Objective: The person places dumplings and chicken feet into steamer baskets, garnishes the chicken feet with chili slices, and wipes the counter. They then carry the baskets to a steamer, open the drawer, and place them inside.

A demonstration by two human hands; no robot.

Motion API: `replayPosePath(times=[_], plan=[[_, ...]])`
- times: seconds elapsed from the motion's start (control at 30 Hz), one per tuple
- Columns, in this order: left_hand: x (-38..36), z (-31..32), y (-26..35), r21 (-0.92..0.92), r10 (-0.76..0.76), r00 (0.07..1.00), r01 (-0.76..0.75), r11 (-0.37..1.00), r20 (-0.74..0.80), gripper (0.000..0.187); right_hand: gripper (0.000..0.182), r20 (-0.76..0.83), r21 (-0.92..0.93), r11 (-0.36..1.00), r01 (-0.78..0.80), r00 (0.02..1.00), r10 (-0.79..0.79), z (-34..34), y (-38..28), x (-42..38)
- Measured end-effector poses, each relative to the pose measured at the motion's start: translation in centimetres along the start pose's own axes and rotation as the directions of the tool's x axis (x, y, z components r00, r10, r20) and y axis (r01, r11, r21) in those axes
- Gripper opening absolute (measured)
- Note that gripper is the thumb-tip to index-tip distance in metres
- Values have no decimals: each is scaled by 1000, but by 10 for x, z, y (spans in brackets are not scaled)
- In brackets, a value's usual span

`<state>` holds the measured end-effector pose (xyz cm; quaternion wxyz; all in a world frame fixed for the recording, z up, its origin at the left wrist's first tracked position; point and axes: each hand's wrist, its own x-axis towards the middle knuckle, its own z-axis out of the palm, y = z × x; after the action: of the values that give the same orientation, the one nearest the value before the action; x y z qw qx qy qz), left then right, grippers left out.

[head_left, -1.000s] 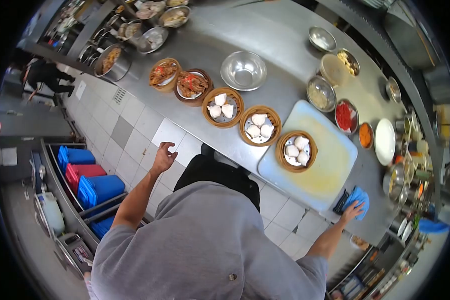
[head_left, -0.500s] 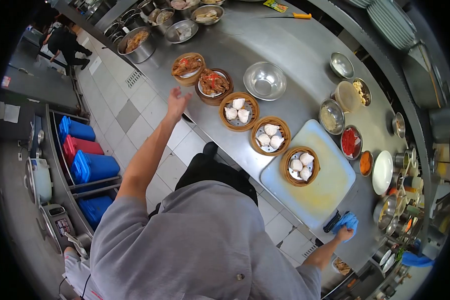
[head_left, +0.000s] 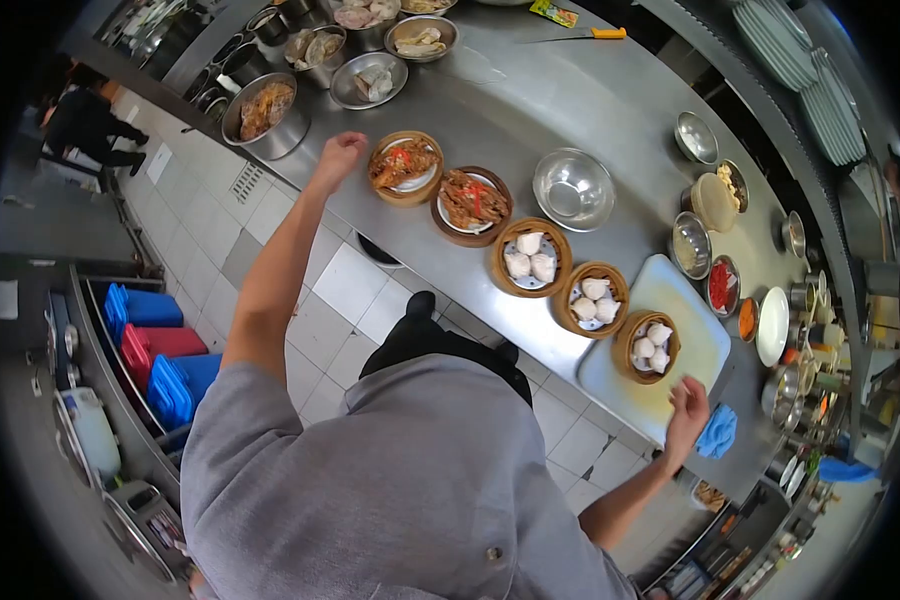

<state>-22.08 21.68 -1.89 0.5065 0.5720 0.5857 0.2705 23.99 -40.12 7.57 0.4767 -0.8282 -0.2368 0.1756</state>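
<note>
My left hand (head_left: 342, 158) is above the counter's near edge, its fingers curled in and holding nothing I can see. Just right of it is a bamboo steamer basket (head_left: 405, 168) of reddish-brown chicken feet, with a second such basket (head_left: 472, 206) beside it. Three more steamers, a third (head_left: 531, 257), a fourth (head_left: 590, 299) and a fifth (head_left: 646, 347), hold white dumplings and continue the row. My right hand (head_left: 686, 415) hovers over the cutting board (head_left: 705, 365) near the last basket, empty, fingers bent but apart. Close to it lies a crumpled blue cloth (head_left: 717, 432).
A metal bowl (head_left: 574, 190) stands behind the baskets. Pots and bowls of food, including a large pot (head_left: 266, 115), crowd the left end. A yellow-handled knife (head_left: 595, 33) lies at the back. Ingredient bowls and a white plate (head_left: 772, 326) line the right. Another person (head_left: 90, 120) is far left.
My right hand has let go of the blue cloth and moved up beside the last dumpling basket. My left hand has moved up and its fingers have curled. The whole view has shifted.
</note>
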Motion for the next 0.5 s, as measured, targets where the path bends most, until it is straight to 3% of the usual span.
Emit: replayPosePath(times=[0.03, 0.1, 0.13, 0.2, 0.27, 0.33, 0.43, 0.5], plan=[[12, -2, 6, 42, -42, 994, 39, 998, 97, 26, 23, 128, -72, 997, -16, 992, 25, 34, -25, 0], [33, -3, 11, 71, -40, 968, 23, 997, 249, 25, 24, 257, -30, 999, -20, 966, 27, 111, -64, -7], [41, 0, 12, 87, -44, 943, 16, 996, 330, 25, 24, 293, 19, 999, 44, 955, -47, 147, -72, -14], [54, 0, 7, 103, -3, 902, -46, 994, 432, 22, 28, 448, -150, 984, 98, 894, -20, 204, -110, -30], [62, -2, 6, 135, 78, 887, -155, 979, 454, 19, 30, 568, -61, 997, 55, 823, -10, 251, -108, -44], [61, -2, 5, 186, 208, 891, -303, 935, 404, 17, 34, 517, -39, 999, 38, 856, -13, 285, -99, -55], [48, 6, 11, 94, 502, 843, -525, 846, 193, 15, 42, 298, 58, 986, -156, 945, 132, 321, -64, -64], [22, 10, 29, -5, 515, 825, -528, 849, 233, 13, 42, 184, 137, 937, -320, 938, 293, 326, -59, -70]])
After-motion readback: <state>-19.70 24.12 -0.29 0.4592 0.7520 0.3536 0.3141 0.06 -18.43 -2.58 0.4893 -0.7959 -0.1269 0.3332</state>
